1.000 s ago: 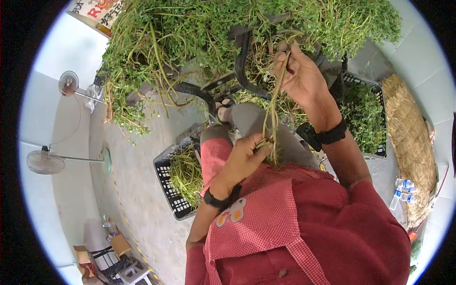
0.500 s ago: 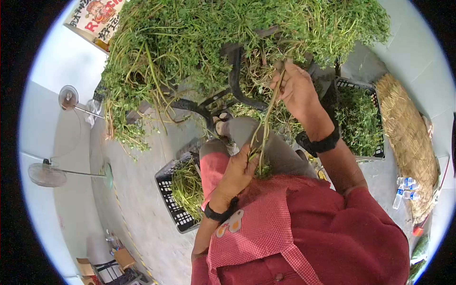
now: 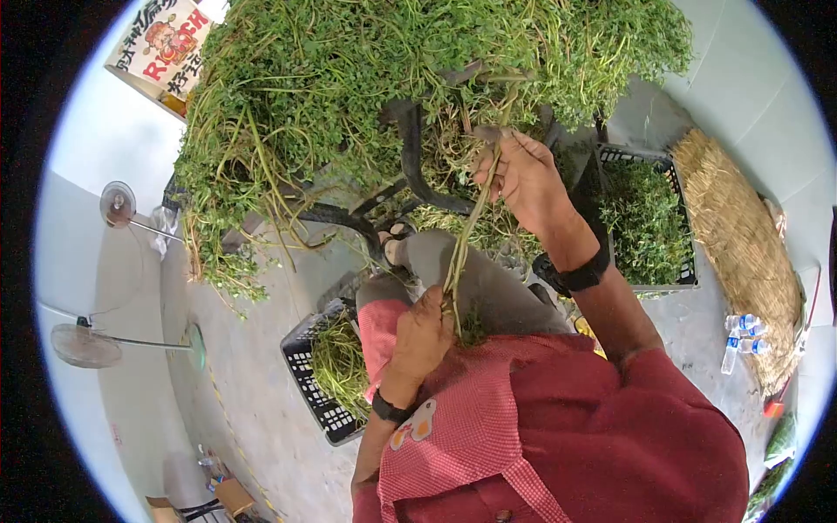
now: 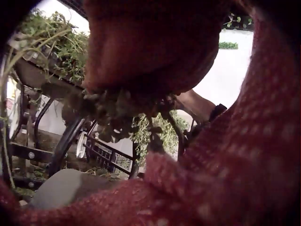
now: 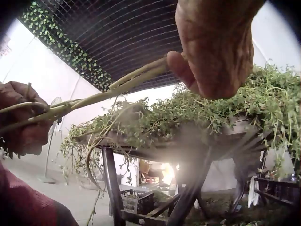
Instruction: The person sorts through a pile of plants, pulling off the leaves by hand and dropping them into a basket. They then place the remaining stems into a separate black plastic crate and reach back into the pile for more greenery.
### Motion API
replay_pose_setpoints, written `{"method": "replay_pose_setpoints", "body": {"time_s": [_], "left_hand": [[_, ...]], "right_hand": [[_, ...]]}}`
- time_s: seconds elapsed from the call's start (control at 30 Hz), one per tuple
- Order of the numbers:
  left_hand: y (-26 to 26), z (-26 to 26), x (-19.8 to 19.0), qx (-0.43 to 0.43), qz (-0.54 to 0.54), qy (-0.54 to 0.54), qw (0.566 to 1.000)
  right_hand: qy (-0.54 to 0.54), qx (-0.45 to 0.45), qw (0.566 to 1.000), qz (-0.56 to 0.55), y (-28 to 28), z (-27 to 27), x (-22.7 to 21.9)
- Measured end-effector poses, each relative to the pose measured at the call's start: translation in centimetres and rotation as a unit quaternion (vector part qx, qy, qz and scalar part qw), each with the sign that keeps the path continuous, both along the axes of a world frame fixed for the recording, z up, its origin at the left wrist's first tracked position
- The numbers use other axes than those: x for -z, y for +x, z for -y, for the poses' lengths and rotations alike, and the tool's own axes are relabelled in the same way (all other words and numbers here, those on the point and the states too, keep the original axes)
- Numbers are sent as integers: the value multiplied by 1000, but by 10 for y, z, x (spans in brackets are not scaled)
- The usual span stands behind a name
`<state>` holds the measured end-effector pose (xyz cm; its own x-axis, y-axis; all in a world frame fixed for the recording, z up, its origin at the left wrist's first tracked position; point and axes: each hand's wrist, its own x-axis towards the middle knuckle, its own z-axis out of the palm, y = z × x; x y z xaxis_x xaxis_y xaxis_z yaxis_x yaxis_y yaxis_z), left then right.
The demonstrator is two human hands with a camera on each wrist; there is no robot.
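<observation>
The person sits with a few long green stems stretched between both hands. The right hand is up by the big pile of greens on the counter, and its grip is a pinch: thumb and fingers closed on the top ends of the stems. The left hand is down by the lap, over the red checked apron, with its fingers curled tight round the leafy bottom ends.

The stems look thin and soft. If the hands pull apart too hard, I think the stems could snap in the middle. If the pinch up top gets loose, some could slip out and drop to the floor, not into the black crate by the knee. Loose strands hanging off the pile could also catch and drag more greens down.
</observation>
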<state>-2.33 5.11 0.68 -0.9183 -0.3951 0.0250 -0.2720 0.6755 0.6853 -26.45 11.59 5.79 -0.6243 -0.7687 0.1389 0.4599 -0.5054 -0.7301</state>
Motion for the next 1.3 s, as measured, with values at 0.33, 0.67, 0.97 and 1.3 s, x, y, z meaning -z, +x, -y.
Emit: {"method": "replay_pose_setpoints", "body": {"time_s": [0.33, 0.67, 0.97, 1.3], "left_hand": [[-8, 29, 23, -178, 2, 54, 983], [7, 35, 15, -208, -52, 534, 818], [-1, 27, 3, -243, -85, 394, 882], [8, 41, 26, -467, -163, 426, 758]], "right_hand": [[70, -5, 977, -200, 64, -13, -33], [62, 14, 979, -194, 58, 3, -50], [27, 54, 997, -47, 37, -2, -25], [-44, 88, 972, -213, 42, 9, -77]]}}
